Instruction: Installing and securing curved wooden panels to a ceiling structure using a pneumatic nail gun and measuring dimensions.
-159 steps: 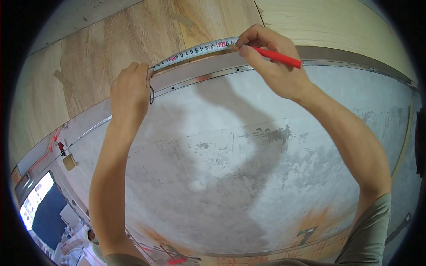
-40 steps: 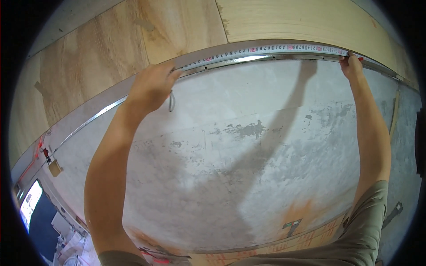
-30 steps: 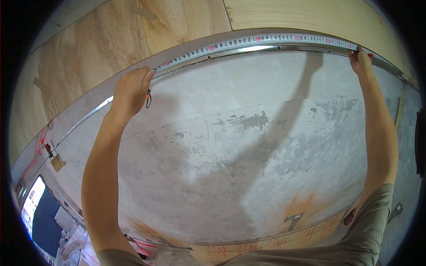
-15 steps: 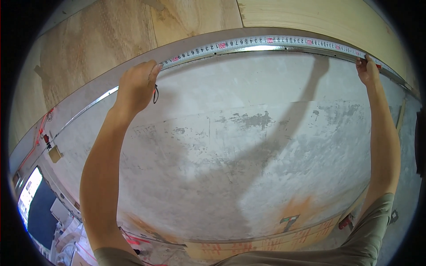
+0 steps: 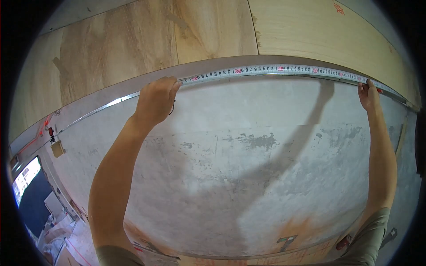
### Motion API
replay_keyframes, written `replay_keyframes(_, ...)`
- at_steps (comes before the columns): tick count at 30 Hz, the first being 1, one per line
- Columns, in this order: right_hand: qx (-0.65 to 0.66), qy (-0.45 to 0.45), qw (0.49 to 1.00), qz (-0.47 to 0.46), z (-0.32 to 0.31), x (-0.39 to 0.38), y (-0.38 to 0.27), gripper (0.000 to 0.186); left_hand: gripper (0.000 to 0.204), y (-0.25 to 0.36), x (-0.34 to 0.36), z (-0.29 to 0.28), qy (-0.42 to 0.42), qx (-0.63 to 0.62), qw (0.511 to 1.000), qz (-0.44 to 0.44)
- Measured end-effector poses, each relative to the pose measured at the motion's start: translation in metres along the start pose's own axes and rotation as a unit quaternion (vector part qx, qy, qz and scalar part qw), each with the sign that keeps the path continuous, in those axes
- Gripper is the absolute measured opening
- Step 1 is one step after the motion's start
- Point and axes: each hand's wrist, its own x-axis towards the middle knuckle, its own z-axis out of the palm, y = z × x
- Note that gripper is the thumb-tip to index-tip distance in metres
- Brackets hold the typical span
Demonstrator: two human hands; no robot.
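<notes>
Overhead, a tape measure's white blade (image 5: pixel 259 69) with black and red markings runs along a shiny metal channel (image 5: pixel 111 103) fixed to the upper wall. My left hand (image 5: pixel 156 101) is closed at the blade's left end, apparently around the tape case, which the fingers hide. A dark cord loop (image 5: pixel 173 107) hangs beside it. My right hand (image 5: pixel 368 95) has its raised fingers pinched on the blade near the channel's right part. Next to those fingertips shows a small red piece (image 5: pixel 380 91), too small to make out.
Wooden panels (image 5: pixel 217 33) cover the surface above the channel. Below it is a patchy grey plaster wall (image 5: pixel 248 177). At left, red cords (image 5: pixel 37 135) and a small yellowish box (image 5: pixel 57 149) sit on the wall, with a bright opening (image 5: pixel 26 177) and clutter lower down.
The view has tilted upward, so the wood panels, channel and hands sit lower in the picture. Both hands keep their hold, with the same stretch of blade between them.
</notes>
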Motion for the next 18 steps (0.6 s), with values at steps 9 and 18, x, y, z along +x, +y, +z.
replay_keyframes(9,0.024,-0.037,0.999,-0.016,-0.008,0.028,-0.007,0.016,0.025,0.003,0.01,0.004,0.105,0.076,0.992,0.002)
replay_keyframes(18,0.006,-0.015,1.0,-0.018,0.001,0.019,-0.008,0.02,0.028,0.009,0.012,0.005,0.086,0.088,0.992,-0.034)
